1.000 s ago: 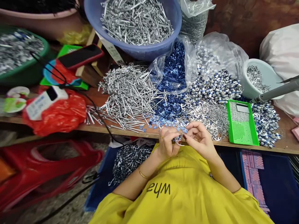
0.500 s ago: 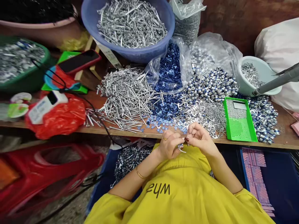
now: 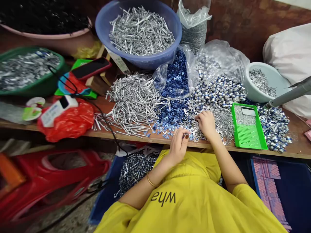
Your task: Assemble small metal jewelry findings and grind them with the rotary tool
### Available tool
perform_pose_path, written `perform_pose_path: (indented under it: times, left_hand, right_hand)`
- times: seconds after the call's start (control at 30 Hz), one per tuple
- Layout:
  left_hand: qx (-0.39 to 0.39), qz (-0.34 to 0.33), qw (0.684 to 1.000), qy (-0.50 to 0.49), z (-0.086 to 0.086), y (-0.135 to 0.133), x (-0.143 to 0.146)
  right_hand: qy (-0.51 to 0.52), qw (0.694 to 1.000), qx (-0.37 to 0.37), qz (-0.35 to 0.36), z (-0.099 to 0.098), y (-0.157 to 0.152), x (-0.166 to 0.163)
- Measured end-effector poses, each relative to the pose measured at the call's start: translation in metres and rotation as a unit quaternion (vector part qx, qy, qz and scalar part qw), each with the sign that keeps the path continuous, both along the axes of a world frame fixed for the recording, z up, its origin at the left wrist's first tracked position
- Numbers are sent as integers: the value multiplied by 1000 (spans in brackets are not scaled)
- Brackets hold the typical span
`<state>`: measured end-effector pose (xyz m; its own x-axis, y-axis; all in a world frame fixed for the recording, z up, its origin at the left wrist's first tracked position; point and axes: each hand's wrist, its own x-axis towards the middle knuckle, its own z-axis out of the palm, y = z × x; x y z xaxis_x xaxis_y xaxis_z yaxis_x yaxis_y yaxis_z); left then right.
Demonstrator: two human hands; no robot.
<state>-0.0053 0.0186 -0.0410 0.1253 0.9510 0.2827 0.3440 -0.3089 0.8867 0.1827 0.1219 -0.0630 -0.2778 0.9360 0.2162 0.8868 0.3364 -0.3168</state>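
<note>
My left hand [image 3: 179, 144] rests at the front edge of the bench, palm down, fingers loosely bent and thumb a little apart. Its fingertips lie by the small blue three-armed pieces [image 3: 160, 126]; nothing shows in it. My right hand [image 3: 206, 123] reaches farther in, over the silver curved hook pieces [image 3: 191, 113]. Its fingers are bent together, tips down among the pieces, and what they pinch is hidden. Loose silver wire-like pieces [image 3: 225, 124] lie just to its right. Silver rods with looped ends [image 3: 136, 100] are heaped left of the blue pieces.
Blue-and-silver cylinders [image 3: 220, 90] spill from a plastic bag. A green tray [image 3: 263, 136] holds tiny silver bits. Behind stand a purple basin [image 3: 102, 29] of rods and a pale bowl [image 3: 283, 79]. A grey pole [image 3: 291, 94] juts in at right; a black cable [image 3: 107, 124] hangs at left.
My hands have parted and moved forward from my lap to the piles. The curved silver piece with blue that was at my left fingers no longer shows there.
</note>
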Motion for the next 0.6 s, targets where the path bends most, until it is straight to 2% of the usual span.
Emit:
perform_pose_path:
  times: [0.1, 0.23, 0.33, 0.4, 0.5, 0.6]
  left_hand:
    - [-99, 24, 992, -72, -3, 6, -8]
    - [-228, 26, 959, -168, -11, 17, -14]
    - [-296, 4, 931, -215, -12, 24, -10]
    - [-331, -19, 912, -242, -10, 27, -7]
    - [-374, -52, 884, -277, -7, 30, -7]
    - [-385, -56, 873, -293, -4, 30, -11]
  right_hand:
    - [62, 998, 13, -22, -3, 0, 10]
    - [108, 991, 46, -60, 3, -8, 21]
    - [127, 986, 96, -40, 14, -21, 17]
    - [137, 982, 128, 19, 24, -33, 8]
    - [112, 966, 157, 171, 37, -51, -6]
    - [79, 946, 159, 272, 47, -58, -13]
